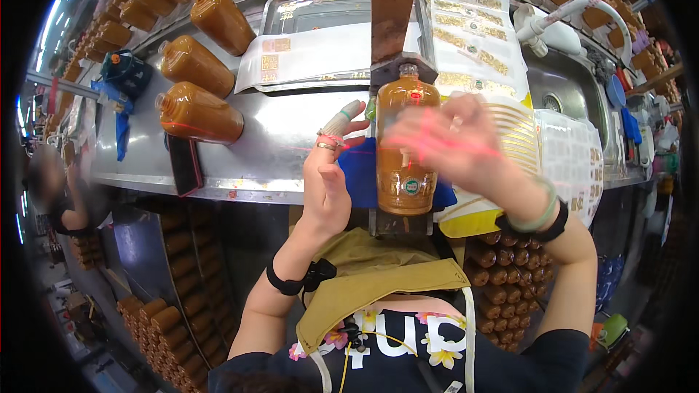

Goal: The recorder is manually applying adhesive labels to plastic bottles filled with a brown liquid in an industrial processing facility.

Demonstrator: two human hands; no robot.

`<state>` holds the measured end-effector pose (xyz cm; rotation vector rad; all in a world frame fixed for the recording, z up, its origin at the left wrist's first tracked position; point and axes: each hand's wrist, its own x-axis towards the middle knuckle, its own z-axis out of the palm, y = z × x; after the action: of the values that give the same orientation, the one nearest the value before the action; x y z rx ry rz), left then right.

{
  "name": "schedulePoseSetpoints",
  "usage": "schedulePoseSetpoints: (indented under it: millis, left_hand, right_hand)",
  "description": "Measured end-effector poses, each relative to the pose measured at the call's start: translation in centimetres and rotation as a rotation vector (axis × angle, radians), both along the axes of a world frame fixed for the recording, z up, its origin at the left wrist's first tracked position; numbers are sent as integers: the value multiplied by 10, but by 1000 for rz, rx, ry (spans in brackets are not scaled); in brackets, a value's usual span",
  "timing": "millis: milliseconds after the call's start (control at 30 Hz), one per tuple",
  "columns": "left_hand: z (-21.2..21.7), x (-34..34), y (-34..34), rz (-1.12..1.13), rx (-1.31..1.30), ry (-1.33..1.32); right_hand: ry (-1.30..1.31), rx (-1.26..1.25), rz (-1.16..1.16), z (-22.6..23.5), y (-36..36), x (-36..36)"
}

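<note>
Two hands flank one amber bottle standing in a metal jig at the near edge of the steel counter. The left hand has its fingers straight, one fingertip taped, beside the bottle; the right hand is motion-blurred, so I cannot tell its grip. A small round green label already sits on the bottle. Label sheets lie far right; three unlabelled bottles lie left.
</note>
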<state>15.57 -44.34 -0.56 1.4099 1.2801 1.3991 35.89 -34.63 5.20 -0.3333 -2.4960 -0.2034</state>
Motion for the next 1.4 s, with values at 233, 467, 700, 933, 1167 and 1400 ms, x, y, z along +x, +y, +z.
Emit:
schedulePoseSetpoints:
  millis: [233, 467, 700, 933, 1167, 1400]
  left_hand:
    - [-1, 11, 4, -20, 13, 49]
    - [-15, 15, -12, 3, 376, 658]
    - [-20, 17, -17, 8, 331, 656]
    - [4, 25, -16, -29, 259, 832]
    - [26, 34, -18, -139, 159, 1028]
    - [24, 22, 1, -137, 105, 912]
  right_hand:
    - [346, -441, -378, -1, -2, 8]
    - [719, -1114, -426, -47, -40, 11]
    - [746, -748, -619, -74, -44, 18]
    - [872, -907, -703, -73, -39, 25]
    - [841, -981, -666, -74, -45, 25]
    - [812, -971, -645, -73, -54, 18]
